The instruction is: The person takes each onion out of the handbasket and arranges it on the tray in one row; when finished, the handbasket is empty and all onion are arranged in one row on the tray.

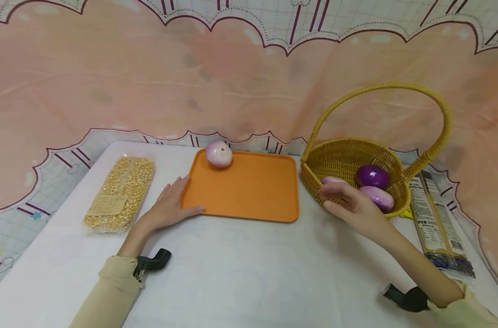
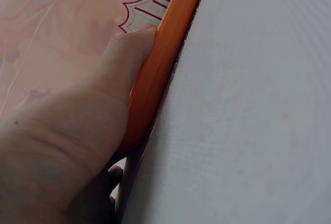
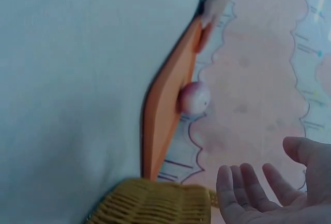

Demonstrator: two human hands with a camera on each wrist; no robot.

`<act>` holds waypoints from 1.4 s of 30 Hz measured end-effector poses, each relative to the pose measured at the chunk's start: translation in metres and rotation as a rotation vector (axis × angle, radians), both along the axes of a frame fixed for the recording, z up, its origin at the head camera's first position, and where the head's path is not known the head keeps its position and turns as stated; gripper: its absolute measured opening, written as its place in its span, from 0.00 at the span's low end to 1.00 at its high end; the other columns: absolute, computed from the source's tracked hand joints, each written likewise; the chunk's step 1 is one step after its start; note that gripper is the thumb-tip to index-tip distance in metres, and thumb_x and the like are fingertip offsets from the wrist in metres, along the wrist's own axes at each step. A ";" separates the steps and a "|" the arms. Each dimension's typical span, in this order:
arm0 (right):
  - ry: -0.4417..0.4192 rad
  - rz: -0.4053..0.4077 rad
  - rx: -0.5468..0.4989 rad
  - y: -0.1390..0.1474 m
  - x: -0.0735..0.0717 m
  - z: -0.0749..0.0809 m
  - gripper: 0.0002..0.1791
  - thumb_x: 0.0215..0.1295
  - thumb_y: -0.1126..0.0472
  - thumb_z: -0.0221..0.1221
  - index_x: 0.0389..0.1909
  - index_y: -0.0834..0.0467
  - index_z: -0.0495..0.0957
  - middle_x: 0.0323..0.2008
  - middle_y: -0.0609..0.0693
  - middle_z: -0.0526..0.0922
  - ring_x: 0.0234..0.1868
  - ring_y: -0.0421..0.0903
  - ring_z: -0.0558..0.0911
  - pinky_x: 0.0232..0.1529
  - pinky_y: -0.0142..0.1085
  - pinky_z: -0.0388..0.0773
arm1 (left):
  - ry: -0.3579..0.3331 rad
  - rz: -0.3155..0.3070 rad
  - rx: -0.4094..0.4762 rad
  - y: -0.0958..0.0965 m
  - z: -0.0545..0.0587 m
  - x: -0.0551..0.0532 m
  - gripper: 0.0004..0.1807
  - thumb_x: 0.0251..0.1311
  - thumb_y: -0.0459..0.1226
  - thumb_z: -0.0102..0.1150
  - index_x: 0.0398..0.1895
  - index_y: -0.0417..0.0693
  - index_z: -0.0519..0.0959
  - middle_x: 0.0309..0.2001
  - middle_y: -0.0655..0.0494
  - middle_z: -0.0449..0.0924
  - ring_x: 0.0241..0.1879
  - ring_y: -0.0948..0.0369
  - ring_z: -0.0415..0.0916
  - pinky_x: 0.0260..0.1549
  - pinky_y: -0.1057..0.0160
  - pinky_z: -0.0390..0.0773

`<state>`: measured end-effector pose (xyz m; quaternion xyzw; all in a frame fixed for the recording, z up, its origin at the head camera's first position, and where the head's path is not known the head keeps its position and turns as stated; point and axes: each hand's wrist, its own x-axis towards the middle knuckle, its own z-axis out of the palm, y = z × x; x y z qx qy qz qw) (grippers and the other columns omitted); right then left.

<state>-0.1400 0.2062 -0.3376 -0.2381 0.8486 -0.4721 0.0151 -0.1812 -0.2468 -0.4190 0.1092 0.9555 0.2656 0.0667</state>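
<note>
My left hand (image 1: 172,203) rests at the near left corner of an orange tray (image 1: 249,187), fingers along its left side. In the left wrist view, the thumb (image 2: 137,45) lies against the tray's rim. A pale purple onion (image 1: 219,154) sits in the tray's far left corner. My right hand (image 1: 357,209) hovers over the near rim of a yellow wicker basket (image 1: 335,152), fingers loosely bent and holding nothing. Inside the basket are a dark purple onion (image 1: 372,176), a lighter purple onion (image 1: 377,197) and a pale one (image 1: 332,180), partly hidden behind the hand.
A clear bag of corn kernels (image 1: 121,191) lies left of the tray. Right of the basket lies a flat printed packet (image 1: 437,218). The basket's tall arched handle (image 1: 390,85) stands upright. A patterned cloth hangs behind the white table (image 1: 249,273).
</note>
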 end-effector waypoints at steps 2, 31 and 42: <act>0.008 0.000 -0.015 0.006 -0.003 0.002 0.18 0.69 0.66 0.56 0.58 0.66 0.72 0.53 0.41 0.79 0.53 0.27 0.79 0.54 0.16 0.74 | 0.006 -0.004 0.008 0.000 0.000 0.000 0.58 0.56 0.61 0.61 0.77 0.38 0.44 0.77 0.37 0.45 0.77 0.41 0.38 0.75 0.41 0.35; -0.205 -0.116 0.194 0.053 -0.058 0.030 0.25 0.73 0.51 0.51 0.66 0.59 0.67 0.57 0.44 0.76 0.48 0.22 0.76 0.46 0.19 0.78 | 0.004 -0.011 0.002 -0.003 0.001 0.003 0.57 0.57 0.60 0.60 0.76 0.37 0.44 0.77 0.35 0.44 0.77 0.39 0.38 0.75 0.40 0.36; -0.251 -0.051 0.343 0.057 -0.080 0.032 0.26 0.73 0.47 0.51 0.66 0.55 0.69 0.64 0.59 0.74 0.54 0.42 0.80 0.47 0.24 0.79 | 0.006 -0.016 0.005 -0.002 0.001 0.001 0.57 0.56 0.60 0.60 0.76 0.37 0.44 0.77 0.36 0.45 0.77 0.40 0.38 0.75 0.41 0.36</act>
